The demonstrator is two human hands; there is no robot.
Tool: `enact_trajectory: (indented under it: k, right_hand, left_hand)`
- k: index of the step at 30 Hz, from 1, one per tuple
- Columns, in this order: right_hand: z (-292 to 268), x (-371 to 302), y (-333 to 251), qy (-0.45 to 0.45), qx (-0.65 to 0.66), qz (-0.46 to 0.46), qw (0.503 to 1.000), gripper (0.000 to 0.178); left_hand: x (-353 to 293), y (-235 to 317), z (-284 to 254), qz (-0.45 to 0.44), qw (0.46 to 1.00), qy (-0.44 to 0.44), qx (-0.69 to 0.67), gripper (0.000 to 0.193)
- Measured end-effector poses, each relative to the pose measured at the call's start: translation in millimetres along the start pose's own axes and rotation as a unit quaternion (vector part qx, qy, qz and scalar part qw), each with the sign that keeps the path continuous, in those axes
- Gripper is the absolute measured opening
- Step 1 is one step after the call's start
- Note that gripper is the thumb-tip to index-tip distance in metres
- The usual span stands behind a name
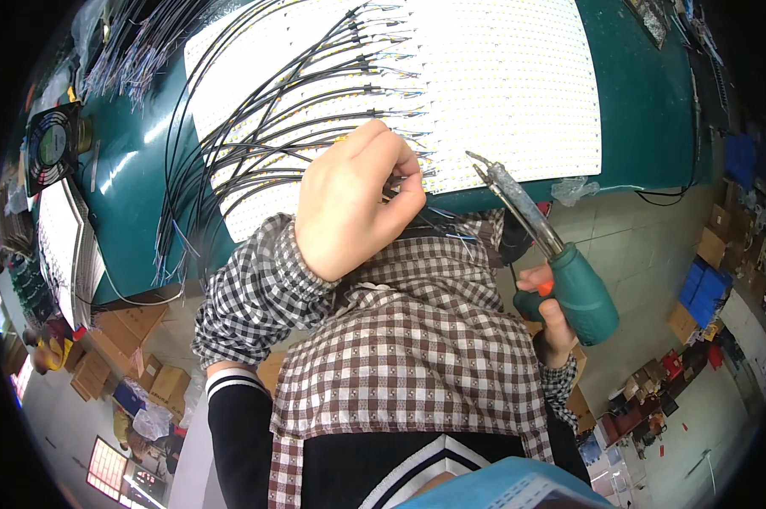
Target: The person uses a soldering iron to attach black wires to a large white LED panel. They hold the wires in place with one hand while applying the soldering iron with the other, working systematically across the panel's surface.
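Note:
My left hand (pixel 353 199) is closed in a pinch over the near edge of a white circuit-board panel (pixel 519 85) dotted with tiny yellowish chips. A black cable partly shows between its fingers, and the rest of the grip is hidden. Similar black cables (pixel 289 89) lie in a row across the panel, their thin blue and white wire ends (pixel 408 89) along its middle. To the right, my right hand (pixel 554 318) grips a green-bodied soldering gun (pixel 585 293). Its metal tip points up and left, apparently just above the panel's near edge.
The panel lies on a green table (pixel 132 199). A small black fan (pixel 53 146) stands at the left, near stacked white panels (pixel 64 242). More loose cables (pixel 145 51) lie at the far left. Crumpled clear plastic (pixel 574 190) sits on the table's near edge.

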State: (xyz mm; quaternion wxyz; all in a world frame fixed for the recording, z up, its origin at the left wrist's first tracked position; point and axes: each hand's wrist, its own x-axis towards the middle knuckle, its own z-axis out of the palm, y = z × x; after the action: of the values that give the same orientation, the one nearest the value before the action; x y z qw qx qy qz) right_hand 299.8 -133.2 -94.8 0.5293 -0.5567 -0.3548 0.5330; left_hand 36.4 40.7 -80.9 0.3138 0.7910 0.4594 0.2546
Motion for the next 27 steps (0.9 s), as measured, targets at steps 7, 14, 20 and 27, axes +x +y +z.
enact_trajectory:
  k: [7, 14, 20, 27]
  right_hand:
    - [1.2, -1.7, -1.5, -0.005, -0.057, 0.015, 0.998, 0.045]
    - [-2.1, -4.2, 4.5, -0.008, -0.061, 0.011, 0.998, 0.054]
    - [1.0, -6.6, 5.5, -0.005, -0.061, 0.02, 0.998, 0.057]
    - [-0.9, -6.6, 8.0, -0.025, -0.088, 0.003, 0.996, 0.059]
  left_hand:
    - [0.3, 0.0, 1.6, 0.001, 1.0, 0.009, -0.015, 0.011]
    - [2.1, -1.4, 2.2, 0.005, 1.0, 0.003, -0.002, 0.011]
    - [2.4, -2.0, 2.7, 0.005, 1.0, 0.003, 0.002, 0.011]
    - [2.3, -0.8, 2.8, 0.01, 1.0, 0.007, 0.001, 0.012]
